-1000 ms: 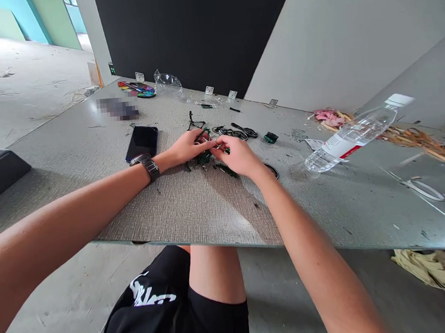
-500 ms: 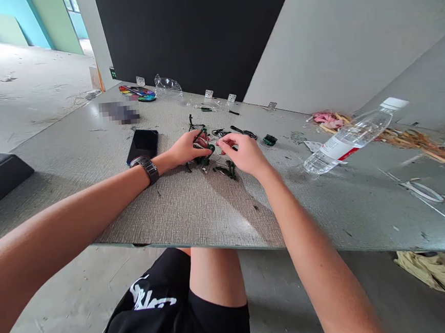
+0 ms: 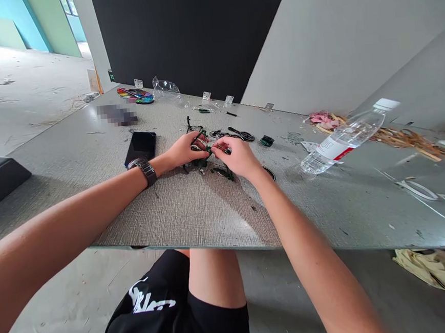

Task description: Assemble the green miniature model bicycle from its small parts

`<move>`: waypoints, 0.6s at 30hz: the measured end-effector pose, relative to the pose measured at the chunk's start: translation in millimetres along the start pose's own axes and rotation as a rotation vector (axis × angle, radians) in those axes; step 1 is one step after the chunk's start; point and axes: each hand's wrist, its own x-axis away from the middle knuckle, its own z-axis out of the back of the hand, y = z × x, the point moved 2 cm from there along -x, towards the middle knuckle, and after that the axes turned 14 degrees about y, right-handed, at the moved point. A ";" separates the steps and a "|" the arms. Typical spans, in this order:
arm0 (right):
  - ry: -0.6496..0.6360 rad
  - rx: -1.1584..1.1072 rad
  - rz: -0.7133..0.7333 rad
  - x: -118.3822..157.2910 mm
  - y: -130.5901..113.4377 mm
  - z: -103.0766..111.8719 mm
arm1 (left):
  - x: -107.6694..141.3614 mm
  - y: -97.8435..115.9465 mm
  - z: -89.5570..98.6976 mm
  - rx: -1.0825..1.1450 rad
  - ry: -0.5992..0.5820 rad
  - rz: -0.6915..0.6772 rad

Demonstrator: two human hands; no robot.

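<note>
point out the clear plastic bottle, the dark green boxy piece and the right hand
Clear plastic bottle (image 3: 337, 148): head view, on its label.
Dark green boxy piece (image 3: 267, 140): head view, on its middle.
Bare right hand (image 3: 239, 156): head view, on the hand's back.

To me the table top (image 3: 195, 215) looks woven and rather rough, with a soft shine toward the right. The small dark green parts (image 3: 223, 173) on it seem to be hard plastic or painted metal; from my distance I cannot tell which. The phone (image 3: 143, 143) has a smooth, glossy black front. The watch (image 3: 146, 171) appears to be of dark metal with some gleam. The bottle (image 3: 365, 124) is of clear, shiny plastic, with a smooth label (image 3: 333, 149). Behind, I observe a matt black panel (image 3: 188, 30), metal brackets (image 3: 206, 96) and thin, glossy transparent packaging (image 3: 166, 90). The shorts (image 3: 173, 324) are of black cloth; the floor (image 3: 44, 308) looks like dull concrete.
</note>
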 end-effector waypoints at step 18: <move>-0.071 -0.094 -0.091 0.3 -0.2 -2.5 | 0.2 -1.8 -1.5 0.079 0.013 0.064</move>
